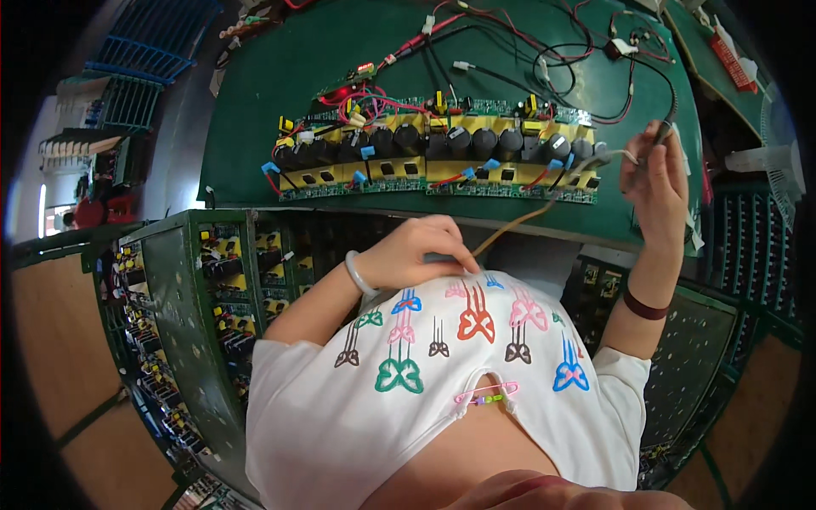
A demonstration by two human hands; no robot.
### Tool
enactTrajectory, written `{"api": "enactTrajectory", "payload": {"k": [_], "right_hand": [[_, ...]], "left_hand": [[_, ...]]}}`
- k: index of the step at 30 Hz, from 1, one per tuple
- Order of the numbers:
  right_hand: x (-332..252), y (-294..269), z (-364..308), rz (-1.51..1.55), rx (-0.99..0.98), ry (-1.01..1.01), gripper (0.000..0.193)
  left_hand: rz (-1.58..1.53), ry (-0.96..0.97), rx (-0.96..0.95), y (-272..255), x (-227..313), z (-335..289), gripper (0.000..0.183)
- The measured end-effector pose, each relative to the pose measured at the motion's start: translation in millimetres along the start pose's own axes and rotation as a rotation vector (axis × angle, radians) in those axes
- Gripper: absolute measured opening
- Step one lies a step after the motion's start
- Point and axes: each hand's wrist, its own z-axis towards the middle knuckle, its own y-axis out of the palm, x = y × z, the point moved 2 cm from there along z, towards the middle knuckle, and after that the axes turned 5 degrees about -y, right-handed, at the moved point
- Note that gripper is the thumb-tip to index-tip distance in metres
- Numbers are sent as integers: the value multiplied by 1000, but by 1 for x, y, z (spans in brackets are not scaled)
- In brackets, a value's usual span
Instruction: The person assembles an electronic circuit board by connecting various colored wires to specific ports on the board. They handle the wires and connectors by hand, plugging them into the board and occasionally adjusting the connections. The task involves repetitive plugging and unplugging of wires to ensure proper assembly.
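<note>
My right hand [659, 174] is raised at the right edge of the bench, its fingers closed round the dark end of a black cable [674, 100]. A thin pale and tan cord [523, 219] runs from beside that hand down toward my left hand, blurred along part of its length. In front of my shirt, below the bench edge, my left hand [425, 251] is curled with its fingertips by the cord's lower end; what they grip is hidden. Between and beyond the hands lies a row of circuit boards [395, 183] with black capacitors, yellow parts and blue-tipped wires.
A small board with a lit red display [364, 68] sits behind the row, joined by pink wires. Red and black leads [552, 59] tangle across the green bench [242, 110]. Green racks [166, 280] full of boards stand at the lower left; another rack [693, 357] is at the right.
</note>
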Motion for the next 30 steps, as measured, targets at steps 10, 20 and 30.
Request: {"api": "enactTrajectory", "payload": {"k": [10, 20, 30], "right_hand": [[68, 76, -40, 37, -37, -37, 28], [111, 89, -54, -452, -68, -496, 32], [117, 90, -55, -579, -81, -558, 36]], "left_hand": [[392, 55, 980, 5, -2, -2, 21], [542, 211, 911, 12, -26, 8, 24], [527, 163, 888, 9, -29, 10, 20]]}}
